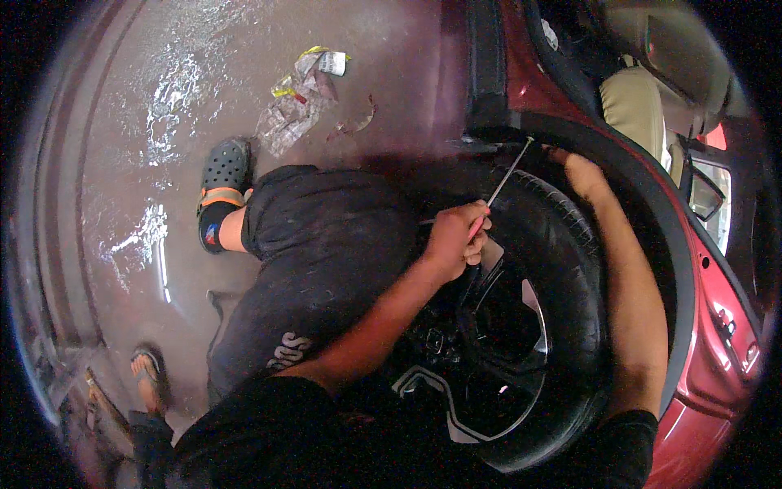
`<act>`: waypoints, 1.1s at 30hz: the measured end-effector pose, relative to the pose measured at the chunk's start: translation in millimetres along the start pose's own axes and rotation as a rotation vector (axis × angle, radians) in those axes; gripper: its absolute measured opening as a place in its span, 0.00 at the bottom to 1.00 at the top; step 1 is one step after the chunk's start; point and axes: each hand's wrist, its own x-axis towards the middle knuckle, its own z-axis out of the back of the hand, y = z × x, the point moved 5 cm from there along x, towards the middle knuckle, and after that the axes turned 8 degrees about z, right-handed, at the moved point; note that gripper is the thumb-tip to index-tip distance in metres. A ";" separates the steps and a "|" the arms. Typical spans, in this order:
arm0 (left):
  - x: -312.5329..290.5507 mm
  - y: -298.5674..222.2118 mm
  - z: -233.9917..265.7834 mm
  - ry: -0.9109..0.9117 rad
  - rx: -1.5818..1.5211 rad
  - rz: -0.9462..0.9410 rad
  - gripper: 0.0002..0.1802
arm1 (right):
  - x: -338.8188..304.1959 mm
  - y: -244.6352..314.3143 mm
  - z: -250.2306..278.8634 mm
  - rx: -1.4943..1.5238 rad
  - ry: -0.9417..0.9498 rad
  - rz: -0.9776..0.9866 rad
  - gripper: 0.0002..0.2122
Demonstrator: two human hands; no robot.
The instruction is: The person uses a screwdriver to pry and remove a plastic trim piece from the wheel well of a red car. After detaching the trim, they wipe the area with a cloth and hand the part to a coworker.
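My left hand (pixel 458 240) is closed round the red handle of a screwdriver (pixel 507 181). Its long thin metal shaft points up and away to the right, with the tip near the dark front edge of the wheel arch (pixel 631 159). My right hand (pixel 580 173) reaches over the top of the tire (pixel 570 253) into the arch, close to the screwdriver's tip. Shadow covers its fingers, so I cannot make out what they touch. Below my hands is the black and silver wheel rim (pixel 533 326), mounted on a red car (pixel 721 326).
A crumpled plastic wrapper (pixel 301 102) lies on the wet, shiny floor (pixel 163 187). My leg in dark trousers (pixel 326 228) and a grey clog (pixel 226 167) are left of the wheel. Another person's sandalled foot (pixel 148 371) is at lower left. A beige car seat (pixel 634 106) shows at upper right.
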 end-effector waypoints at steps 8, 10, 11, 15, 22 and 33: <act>-5.3 -0.2 -5.6 0.122 -0.060 -0.002 0.18 | -0.4 23.2 2.1 0.034 -0.188 0.020 0.18; -12.3 -0.2 -17.3 0.015 -0.052 -0.022 0.18 | -11.3 19.9 5.4 0.000 -0.128 -0.017 0.23; -14.4 3.7 -23.5 -0.029 -0.047 -0.018 0.18 | -23.3 16.1 9.4 -0.034 -0.079 -0.066 0.28; -8.2 -14.5 -5.6 -0.413 0.547 -0.450 0.16 | 0.5 27.6 2.3 -0.033 0.012 0.025 0.30; -29.3 -18.9 -26.7 -0.766 1.195 -0.743 0.18 | -10.9 18.4 1.7 -0.354 0.012 0.219 0.22; 2.0 5.4 -7.4 0.398 -0.171 0.202 0.24 | -2.3 20.8 2.6 0.005 -0.075 0.005 0.24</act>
